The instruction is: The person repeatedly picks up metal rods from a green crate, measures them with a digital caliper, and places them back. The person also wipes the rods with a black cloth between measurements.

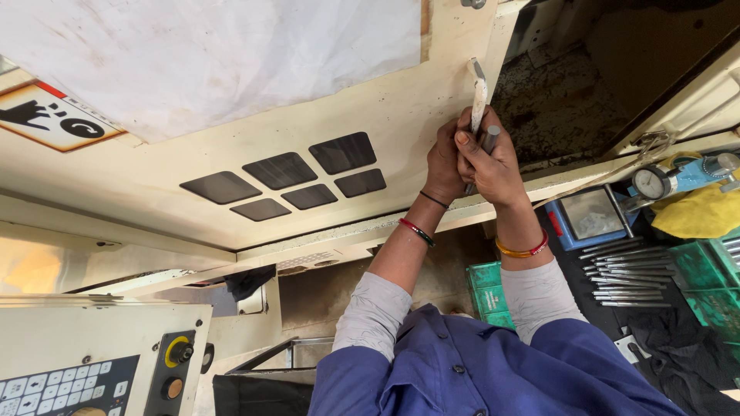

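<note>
Grey metal rod [489, 140] gripped in right hand [493, 166], fingers wrapped closed round it, held just in front of cream machine door [370, 108]. White-handled tool [479, 96] rises from between both hands, tip against door edge. Left hand [445, 163] closed, pressed against right hand; what it clasps hidden. Dark rectangular window panes [293, 181] in door, left of hands. Grey steel pins [628, 273] lie in row on bench, lower right. Round dial gauge [651, 183] near yellow cloth [701, 212]. Control panel with yellow-ringed knob [179, 352] lower left.
</note>
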Motion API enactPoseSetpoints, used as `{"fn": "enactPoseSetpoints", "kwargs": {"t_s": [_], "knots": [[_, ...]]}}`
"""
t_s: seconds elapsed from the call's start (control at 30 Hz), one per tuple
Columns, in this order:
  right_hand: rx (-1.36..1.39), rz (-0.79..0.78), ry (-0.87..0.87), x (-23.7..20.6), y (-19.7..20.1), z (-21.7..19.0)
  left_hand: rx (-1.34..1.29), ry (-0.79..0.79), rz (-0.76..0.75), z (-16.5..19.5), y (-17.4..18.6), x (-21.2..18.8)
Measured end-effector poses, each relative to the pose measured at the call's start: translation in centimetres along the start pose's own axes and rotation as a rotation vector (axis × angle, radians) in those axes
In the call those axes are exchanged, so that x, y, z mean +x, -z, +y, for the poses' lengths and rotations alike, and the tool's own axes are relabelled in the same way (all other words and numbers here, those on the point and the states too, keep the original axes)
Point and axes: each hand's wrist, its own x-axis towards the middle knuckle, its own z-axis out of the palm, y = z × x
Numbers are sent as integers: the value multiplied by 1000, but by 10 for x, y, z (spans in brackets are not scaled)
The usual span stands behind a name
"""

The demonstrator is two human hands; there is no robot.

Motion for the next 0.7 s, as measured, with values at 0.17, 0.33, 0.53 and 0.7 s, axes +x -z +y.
{"fn": "enactPoseSetpoints", "kwargs": {"t_s": [0.17,0.33,0.53,0.7], "knots": [[-22,8,-6,1,-2,-1,-22,-22,-3,0,2,1],[-27,3,6,2,-3,-2,-7,1,-16,-2,0,2],[-25,-12,9,3,-3,-3,2,-5,-8,-4,0,3],[-18,-10,6,4,-3,-3,-1,-17,4,-3,1,4]]}}
